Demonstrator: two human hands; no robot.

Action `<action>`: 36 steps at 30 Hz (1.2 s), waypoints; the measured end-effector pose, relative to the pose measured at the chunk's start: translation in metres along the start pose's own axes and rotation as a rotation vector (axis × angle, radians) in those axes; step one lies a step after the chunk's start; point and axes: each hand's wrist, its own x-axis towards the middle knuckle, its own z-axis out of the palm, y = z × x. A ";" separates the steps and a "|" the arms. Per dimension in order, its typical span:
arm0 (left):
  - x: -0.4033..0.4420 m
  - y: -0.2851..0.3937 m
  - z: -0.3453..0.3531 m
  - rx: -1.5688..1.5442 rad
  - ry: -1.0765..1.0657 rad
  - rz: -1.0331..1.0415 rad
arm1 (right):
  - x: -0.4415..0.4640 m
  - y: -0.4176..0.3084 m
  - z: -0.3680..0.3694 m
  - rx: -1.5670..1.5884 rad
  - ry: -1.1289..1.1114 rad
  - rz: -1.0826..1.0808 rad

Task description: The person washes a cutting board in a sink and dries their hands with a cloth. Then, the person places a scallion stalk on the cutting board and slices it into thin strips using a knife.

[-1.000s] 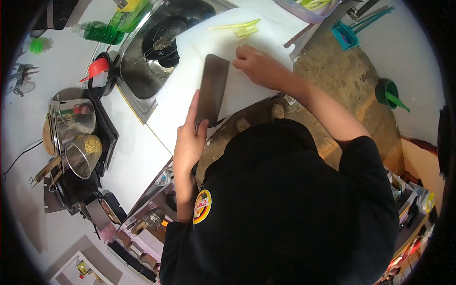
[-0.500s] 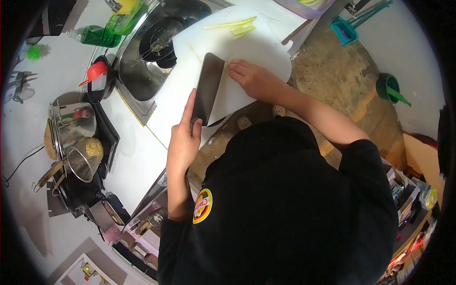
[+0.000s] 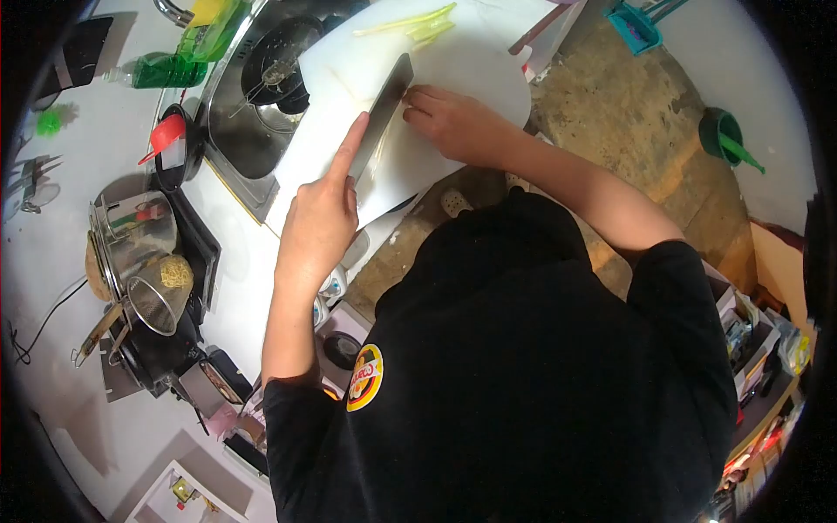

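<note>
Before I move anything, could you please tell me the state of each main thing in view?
Broad dark metal knife: gripped in the left hand, index finger extended.
Right hand: fingers bunched beside the blade; grip unclear.
White cutting board: lying flat.
Pale green stalks: lying on the board.
Metal mesh strainer: yellowish strands inside.
Green plastic bucket: green stick-like object leaning out.

black shirt with yellow-and-red badge, white board, pale green stalks, red scoop, teal dustpan

Green bottle near the sink
</note>
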 end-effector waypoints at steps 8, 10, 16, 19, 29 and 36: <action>-0.062 -0.018 -0.008 -0.058 -0.114 -0.170 | -0.002 0.001 0.005 0.040 -0.013 0.018; -0.061 -0.012 -0.017 -0.072 -0.171 -0.233 | -0.002 0.003 0.006 0.020 -0.012 0.000; -0.003 0.006 -0.006 -0.050 -0.022 0.003 | 0.000 0.003 0.002 -0.058 -0.014 -0.041; 0.002 0.008 -0.004 -0.048 -0.070 -0.060 | -0.001 0.002 0.003 -0.064 0.013 -0.047; -0.033 -0.001 -0.012 -0.064 -0.096 -0.121 | -0.003 0.002 0.005 -0.045 0.039 -0.025; -0.010 0.004 0.003 -0.032 -0.075 -0.047 | -0.004 0.002 0.008 -0.101 0.111 -0.066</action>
